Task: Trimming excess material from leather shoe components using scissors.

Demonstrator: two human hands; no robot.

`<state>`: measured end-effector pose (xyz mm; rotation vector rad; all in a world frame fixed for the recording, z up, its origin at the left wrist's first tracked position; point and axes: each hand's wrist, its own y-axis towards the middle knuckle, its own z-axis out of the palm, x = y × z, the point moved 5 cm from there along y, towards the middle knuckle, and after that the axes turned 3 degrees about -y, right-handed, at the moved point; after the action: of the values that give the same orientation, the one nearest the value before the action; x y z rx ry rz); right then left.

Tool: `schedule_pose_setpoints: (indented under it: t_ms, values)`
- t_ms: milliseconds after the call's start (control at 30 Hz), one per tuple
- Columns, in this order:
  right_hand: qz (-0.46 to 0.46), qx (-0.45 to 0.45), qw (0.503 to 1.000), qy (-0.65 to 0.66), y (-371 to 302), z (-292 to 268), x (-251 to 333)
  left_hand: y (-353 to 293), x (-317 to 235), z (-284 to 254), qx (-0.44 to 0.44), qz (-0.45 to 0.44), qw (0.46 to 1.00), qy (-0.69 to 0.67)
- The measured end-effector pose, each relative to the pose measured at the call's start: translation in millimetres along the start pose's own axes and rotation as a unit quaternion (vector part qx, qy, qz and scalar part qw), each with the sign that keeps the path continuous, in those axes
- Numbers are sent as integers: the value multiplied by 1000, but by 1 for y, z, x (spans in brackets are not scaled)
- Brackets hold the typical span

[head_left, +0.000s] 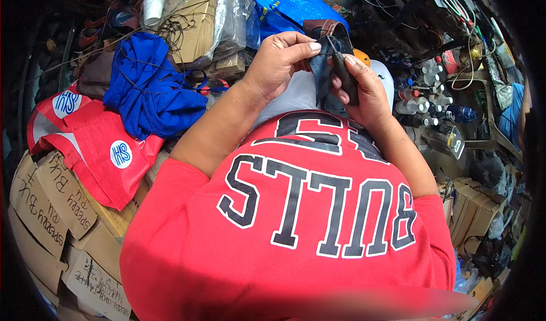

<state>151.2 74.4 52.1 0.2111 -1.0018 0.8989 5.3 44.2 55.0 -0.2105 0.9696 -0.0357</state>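
My left hand (278,59) is closed, its thumb and forefinger pinching the top of a dark, leather-like piece (320,73) that hangs down over my lap. My right hand (367,88) wraps round the thick dark handle of a slim tool (344,76). The tool's narrow front end points up and to the left and meets the dark piece close to my left thumb. Its exact kind I cannot make out. Just beyond both hands is a brown leather-like item (319,27) with a dark curved edge, partly hidden by my fingers.
Cardboard boxes (57,207), a red bag (96,156) and a blue cloth (151,88) lie on the left. Ahead are a blue plastic sheet (290,5) and a white cup (153,8). Several small bottles (424,102) stand on the right, with loose cables (392,0) above.
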Motion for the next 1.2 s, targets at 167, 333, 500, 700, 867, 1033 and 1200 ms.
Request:
schedule_pose_setpoints:
  t_ms: [167,333,500,700,867,1033,1200]
  values:
    - [-16,13,973,230,0,-5,5,0,-6,11,22,13,1000,3]
    - [-119,28,975,184,-2,-25,62,-8,10,-20,-30,-18,998,47]
    - [-7,-24,978,-205,-8,2,26,-9,-6,-13,-65,50,980,183]
    - [-20,-40,950,-310,1,-5,14,-12,-8,-9,-53,75,979,182]
    - [7,-47,939,-340,1,-6,13,-12,-8,-8,-50,77,977,191]
    - [10,-56,937,-345,0,-8,14,-12,-9,-6,-36,89,975,199]
    - [14,-55,945,-323,0,-4,15,-13,-7,-4,-30,79,975,204]
